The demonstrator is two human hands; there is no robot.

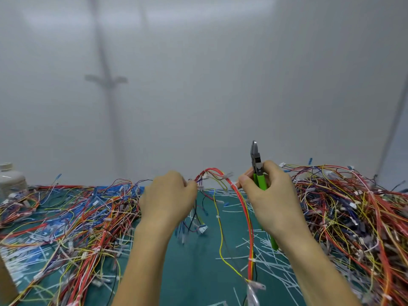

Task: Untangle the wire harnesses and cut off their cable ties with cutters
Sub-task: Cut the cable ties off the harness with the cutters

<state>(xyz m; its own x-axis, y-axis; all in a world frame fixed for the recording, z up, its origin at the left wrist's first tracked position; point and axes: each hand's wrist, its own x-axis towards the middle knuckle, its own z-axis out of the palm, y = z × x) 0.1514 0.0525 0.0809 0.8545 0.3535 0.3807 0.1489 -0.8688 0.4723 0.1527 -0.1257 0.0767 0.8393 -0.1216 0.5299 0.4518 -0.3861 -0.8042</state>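
Left hand: raised above the mat, fingers curled together and pinching one end of a wire harness at its far side
Right hand: raised level with the left, fist wrapped round the green handles of the cutters, while thumb and forefinger also pinch the red wires of the same harness
Cutters: upright, metal nose pointing up and away from the person, blades pressed together; one green handle tip shows below the wrist
Wire harness: arches between the two hands, mostly red with yellow strands; its long tail hangs down to the mat between the forearms, where a white cable tie is wrapped round it; a white connector sits near the top of the arch
Left pile: loose tangle of red, blue, yellow and orange wires spread flat over the mat
Right pile: thicker heap of wires, higher than the left one, just beside the right forearm
Mat: dark green cutting mat, strewn with cut-off white cable tie pieces, thickest under the right arm
Bottle: pale plastic bottle with a screw cap at the far left edge
Backdrop: plain grey-white wall, blurred
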